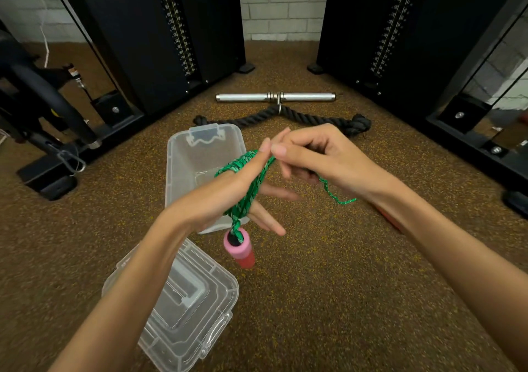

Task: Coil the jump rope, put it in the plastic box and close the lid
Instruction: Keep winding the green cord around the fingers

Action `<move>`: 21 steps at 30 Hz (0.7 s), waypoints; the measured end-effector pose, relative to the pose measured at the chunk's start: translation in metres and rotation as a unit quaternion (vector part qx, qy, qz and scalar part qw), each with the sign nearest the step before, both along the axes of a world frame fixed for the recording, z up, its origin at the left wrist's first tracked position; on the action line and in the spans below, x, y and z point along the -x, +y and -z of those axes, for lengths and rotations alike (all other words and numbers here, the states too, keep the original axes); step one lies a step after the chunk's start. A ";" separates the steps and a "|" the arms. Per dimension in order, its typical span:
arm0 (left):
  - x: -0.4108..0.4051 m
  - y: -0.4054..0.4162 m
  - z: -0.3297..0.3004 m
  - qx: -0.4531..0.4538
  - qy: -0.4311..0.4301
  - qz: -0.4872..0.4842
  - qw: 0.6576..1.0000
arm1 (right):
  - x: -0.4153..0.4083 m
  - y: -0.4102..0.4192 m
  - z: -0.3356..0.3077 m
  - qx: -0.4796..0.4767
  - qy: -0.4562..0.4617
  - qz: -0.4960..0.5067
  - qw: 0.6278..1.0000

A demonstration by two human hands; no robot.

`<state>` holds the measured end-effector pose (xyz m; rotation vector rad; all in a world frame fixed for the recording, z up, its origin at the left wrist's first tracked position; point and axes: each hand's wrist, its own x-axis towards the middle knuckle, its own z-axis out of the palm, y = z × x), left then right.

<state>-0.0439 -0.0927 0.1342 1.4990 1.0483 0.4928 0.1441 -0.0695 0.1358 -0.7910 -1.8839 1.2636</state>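
The green jump rope point(248, 191) is wound in several loops around my left hand point(228, 191), which is held flat with fingers spread. A pink handle point(239, 248) dangles from the loops below that hand. My right hand point(314, 157) pinches the free strand of rope next to my left fingertips; the strand trails down to the right. A second reddish handle point(387, 217) lies on the floor, partly hidden under my right forearm. The clear plastic box point(183, 171) stands open on the floor behind my left hand. Its clear lid point(183, 309) lies apart, near me, under my left forearm.
A chrome bar point(274, 97) and a thick black rope attachment point(285, 119) lie on the brown speckled floor beyond the box. Black weight-stack towers point(160, 34) stand at left and right, and dark machine frames line both sides.
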 end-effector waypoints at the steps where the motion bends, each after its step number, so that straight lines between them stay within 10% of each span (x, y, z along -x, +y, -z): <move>1: -0.007 -0.004 -0.005 0.021 -0.002 0.010 1.000 | -0.001 0.001 -0.001 0.003 0.011 0.015 1.000; 10: -0.009 -0.002 0.001 0.068 -0.019 0.116 0.991 | -0.004 0.019 -0.001 0.010 0.072 0.144 0.987; 21: 0.001 0.007 0.004 0.007 -0.070 -0.010 0.997 | -0.015 0.027 0.012 -0.024 0.047 0.171 0.984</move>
